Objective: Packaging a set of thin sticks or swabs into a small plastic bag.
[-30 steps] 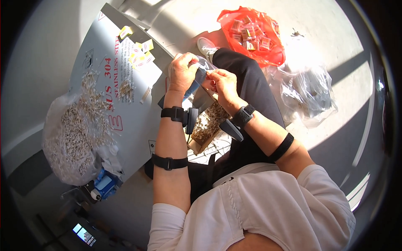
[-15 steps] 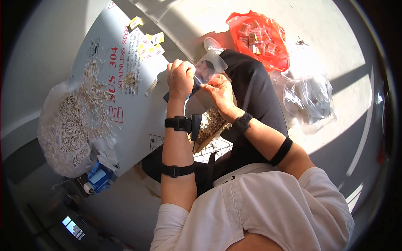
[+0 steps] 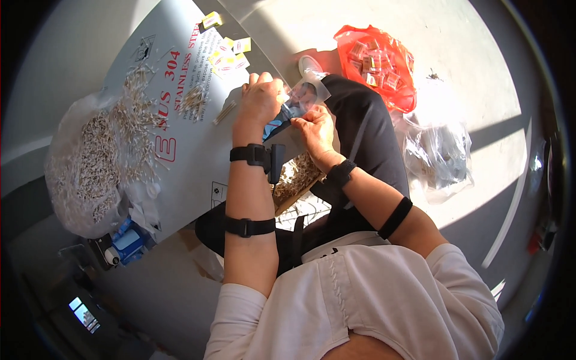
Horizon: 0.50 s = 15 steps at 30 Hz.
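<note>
A clear plastic bag is stretched between my two hands, above my lap beside the table's edge. My left hand is closed at the bag's left side, its fingertips partly hidden from view. Opposite it, my right hand pinches the bag's lower edge between thumb and fingers. Something blue and dark shows under the film between the hands; I cannot tell what it is. Below my wrists, an open cardboard box of small pale pieces rests by my lap.
On the metal-sheet table lie loose thin pale sticks and several small yellow-and-white boxes. A big clear bag of such sticks sits at its left. On the floor are a red bag of small boxes and a clear bag.
The film between my hands has opened out, and more of the blue and dark thing shows beneath it. My hands stay on the bag, and the whole view has shifted slightly.
</note>
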### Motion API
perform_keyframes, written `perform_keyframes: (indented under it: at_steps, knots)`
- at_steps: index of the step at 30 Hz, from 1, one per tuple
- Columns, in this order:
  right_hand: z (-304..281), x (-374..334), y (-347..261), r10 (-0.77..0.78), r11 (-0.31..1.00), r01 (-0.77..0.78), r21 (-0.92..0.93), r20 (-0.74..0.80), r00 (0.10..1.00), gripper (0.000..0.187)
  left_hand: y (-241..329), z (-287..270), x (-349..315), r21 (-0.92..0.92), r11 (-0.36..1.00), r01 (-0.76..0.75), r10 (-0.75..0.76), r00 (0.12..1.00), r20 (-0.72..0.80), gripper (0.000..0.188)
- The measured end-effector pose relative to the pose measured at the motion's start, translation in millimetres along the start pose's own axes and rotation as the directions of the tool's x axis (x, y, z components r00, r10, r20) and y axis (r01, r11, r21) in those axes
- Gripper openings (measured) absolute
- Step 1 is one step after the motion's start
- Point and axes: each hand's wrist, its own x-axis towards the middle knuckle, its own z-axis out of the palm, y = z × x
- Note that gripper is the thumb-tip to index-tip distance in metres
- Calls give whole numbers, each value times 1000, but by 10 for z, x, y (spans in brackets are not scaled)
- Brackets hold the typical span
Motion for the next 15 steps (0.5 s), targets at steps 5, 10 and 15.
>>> perform_keyframes:
  at_steps: [5, 10, 15]
  knots:
    - [-118, -31, 54, -14, 1000, 13, 10, 38, 999, 19, -23, 119, -140, -130, 991, 0, -26, 980, -197, 19]
    - [-252, -293, -87, -114, 992, 116, -59, 24, 993, 16, -183, 270, -546, -317, 946, 74, -189, 917, -351, 14]
    - [-461, -142, -250, -461, 807, 498, -319, 188, 867, 22, -83, 309, -1063, -344, 918, 197, -365, 758, -540, 17]
